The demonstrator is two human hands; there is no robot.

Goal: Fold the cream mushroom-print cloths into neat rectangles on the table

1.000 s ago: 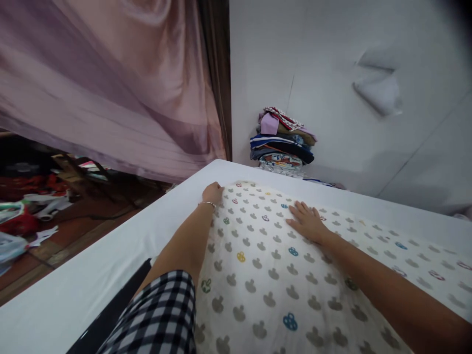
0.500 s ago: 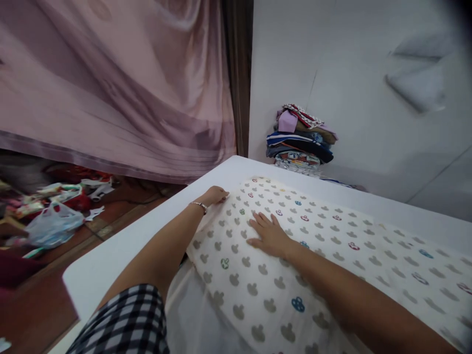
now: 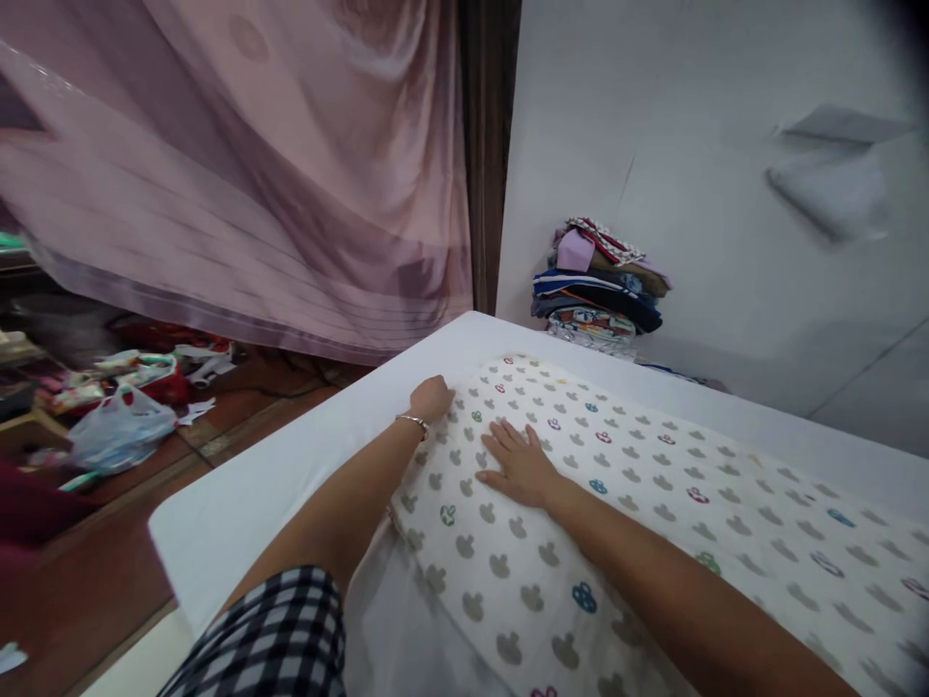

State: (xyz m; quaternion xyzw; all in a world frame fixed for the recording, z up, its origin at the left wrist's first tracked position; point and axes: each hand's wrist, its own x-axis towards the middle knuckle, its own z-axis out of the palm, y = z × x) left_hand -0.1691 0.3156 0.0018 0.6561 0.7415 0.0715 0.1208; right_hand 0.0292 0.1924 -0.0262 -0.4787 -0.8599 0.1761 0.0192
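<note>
A white cloth printed with grey, blue, red and green shapes lies spread over the white table. At the cloth's left edge, my left hand is closed on the fabric, its knuckles up and a bracelet at the wrist. My right hand lies palm down on top of the cloth with its fingers spread, to the right of my left hand and a bit nearer to me.
Behind the table's far edge stands a stack of folded fabrics against the white wall. A pink curtain hangs at the back left. On the floor at left are a plastic bag and scattered items.
My left hand has turned so its knuckles face up, still at the cloth's left edge. My right hand stays flat on the cloth. The camera view has shifted slightly.
</note>
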